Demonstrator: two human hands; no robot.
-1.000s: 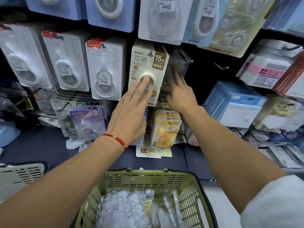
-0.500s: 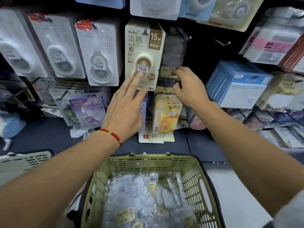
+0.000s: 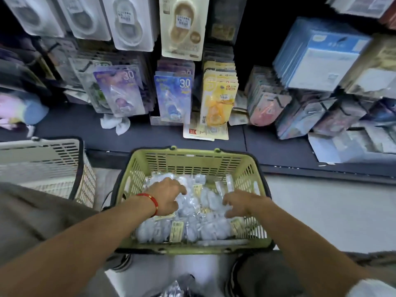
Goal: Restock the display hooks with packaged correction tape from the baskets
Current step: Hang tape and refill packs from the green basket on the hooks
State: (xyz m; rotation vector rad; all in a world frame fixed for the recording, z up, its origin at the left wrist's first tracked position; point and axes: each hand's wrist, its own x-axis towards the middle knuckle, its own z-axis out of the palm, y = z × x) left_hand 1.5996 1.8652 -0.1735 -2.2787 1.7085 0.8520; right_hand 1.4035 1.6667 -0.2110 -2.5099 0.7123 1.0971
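Inside the green basket [image 3: 194, 161] on the floor, 2 hands over clear packets of correction tape [image 3: 199, 224], left hand [image 3: 166, 199] fingers curled into them, right hand [image 3: 237, 202] spread loose, grasp unclear, display hooks above.

A crumpled tissue [image 3: 115, 124] lies on the dark shelf [image 3: 64, 127], well beyond the left fingers [image 3: 181, 190]. A plush [image 3: 23, 110] sits further left. Blue packs [image 3: 321, 54] hang beyond the right fingers [image 3: 227, 203].
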